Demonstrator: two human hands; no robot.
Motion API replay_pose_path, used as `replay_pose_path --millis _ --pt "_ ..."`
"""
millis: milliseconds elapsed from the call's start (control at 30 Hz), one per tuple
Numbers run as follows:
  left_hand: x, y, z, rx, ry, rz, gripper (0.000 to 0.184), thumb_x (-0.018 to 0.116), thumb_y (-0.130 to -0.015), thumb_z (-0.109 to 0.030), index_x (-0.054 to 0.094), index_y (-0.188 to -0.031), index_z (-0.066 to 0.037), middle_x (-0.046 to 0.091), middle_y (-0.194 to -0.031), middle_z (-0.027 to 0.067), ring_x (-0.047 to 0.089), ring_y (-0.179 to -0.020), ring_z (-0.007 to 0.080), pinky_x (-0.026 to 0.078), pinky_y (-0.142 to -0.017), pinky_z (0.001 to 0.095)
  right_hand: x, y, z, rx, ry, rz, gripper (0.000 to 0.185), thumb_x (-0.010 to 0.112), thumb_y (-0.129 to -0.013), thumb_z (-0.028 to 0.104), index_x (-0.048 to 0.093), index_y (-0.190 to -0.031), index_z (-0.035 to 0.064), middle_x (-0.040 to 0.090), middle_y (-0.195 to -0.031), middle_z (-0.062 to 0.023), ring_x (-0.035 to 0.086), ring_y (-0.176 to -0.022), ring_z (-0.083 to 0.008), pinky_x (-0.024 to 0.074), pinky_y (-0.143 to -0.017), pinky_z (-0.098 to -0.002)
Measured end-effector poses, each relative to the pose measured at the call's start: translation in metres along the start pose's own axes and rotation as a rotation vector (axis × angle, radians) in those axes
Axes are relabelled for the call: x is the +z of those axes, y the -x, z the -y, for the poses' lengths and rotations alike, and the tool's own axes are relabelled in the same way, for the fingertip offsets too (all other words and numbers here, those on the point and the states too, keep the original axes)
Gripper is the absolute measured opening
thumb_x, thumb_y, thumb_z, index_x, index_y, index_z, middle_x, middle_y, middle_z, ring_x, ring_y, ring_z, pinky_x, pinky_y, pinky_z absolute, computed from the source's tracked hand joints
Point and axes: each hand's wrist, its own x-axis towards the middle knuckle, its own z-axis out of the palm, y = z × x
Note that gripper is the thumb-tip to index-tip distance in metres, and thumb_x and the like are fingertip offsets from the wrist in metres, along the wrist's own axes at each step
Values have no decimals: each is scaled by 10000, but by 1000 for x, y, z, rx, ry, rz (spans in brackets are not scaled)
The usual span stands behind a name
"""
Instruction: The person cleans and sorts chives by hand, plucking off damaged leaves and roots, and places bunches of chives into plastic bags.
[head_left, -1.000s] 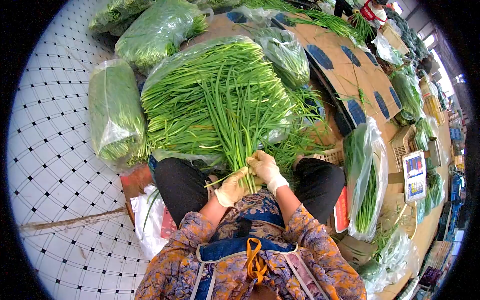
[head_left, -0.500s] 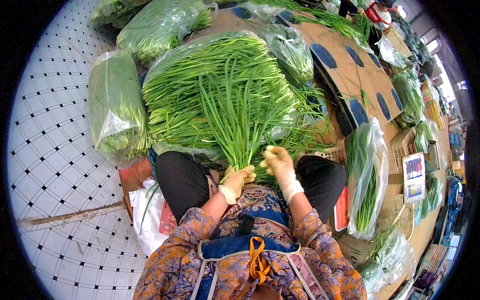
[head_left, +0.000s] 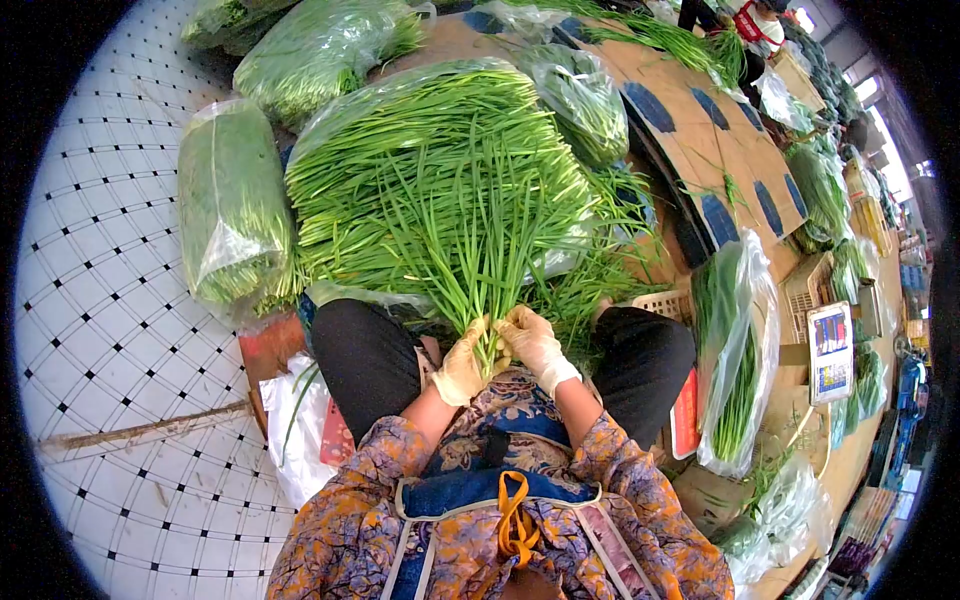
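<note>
Both hands wear pale gloves and meet in front of my lap. My left hand is closed round the lower stems of a loose bunch of long green stalks, whose tips fan out away from me. Against the same stems, on their right side, my right hand has its fingers closed. Beyond the hands lies a large pile of green stalks in an open clear plastic bag, and the bunch overlaps its near part.
A wrapped bundle stands left of the pile on tiled floor. Bagged stalks, a digital scale and a cardboard-topped surface are on the right. A white bag lies by my left knee. Another person is far right.
My right hand was off the bunch half a second ago, to its right, and is now back against the stems. My left hand has kept hold of them.
</note>
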Motion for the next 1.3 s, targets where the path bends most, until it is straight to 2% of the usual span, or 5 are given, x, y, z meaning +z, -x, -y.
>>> replay_pose_path --millis 100,333,500,1100,1300 --pt "-1 0 -5 -97 -123 -13 285 471 -877 -256 509 -1109 -95 582 -913 9 563 -782 139 471 -607 255 5 -6 -13 -126 -87 -8 99 548 -853 109 512 -792 40 557 -663 0 489 -539 -53 398 -483 -195" --pt "3 0 -4 79 -410 -231 158 507 -858 -114 547 -991 -38 615 -827 59 560 -625 135 409 -450 233 -19 46 41 -156 -435 15 74 536 -859 104 507 -854 36 577 -684 -43 534 -561 -78 441 -491 -201" --pt "5 -4 5 124 -526 -414 168 526 -842 -90 521 -998 -29 624 -851 90 545 -574 135 403 -439 229 -70 20 39 -45 -867 -450 170 497 -877 136 496 -1016 38 606 -739 -76 510 -527 -96 442 -499 -221" --pt "-1 4 6 84 -543 -261 229 483 -856 -109 474 -1078 -53 580 -876 58 575 -734 169 448 -590 268 5 -9 81 -257 523 191 454 551 -787 244 428 -1213 147 588 -884 -212 564 -838 -359 453 -726 -411" --pt "9 10 -13 27 -97 -91 253 525 -849 -272 499 -1069 -149 585 -950 6 565 -776 151 453 -625 282 9 -8 44 -41 -164 104 76 539 -846 108 555 -877 40 576 -765 -5 513 -642 -84 454 -597 -229"
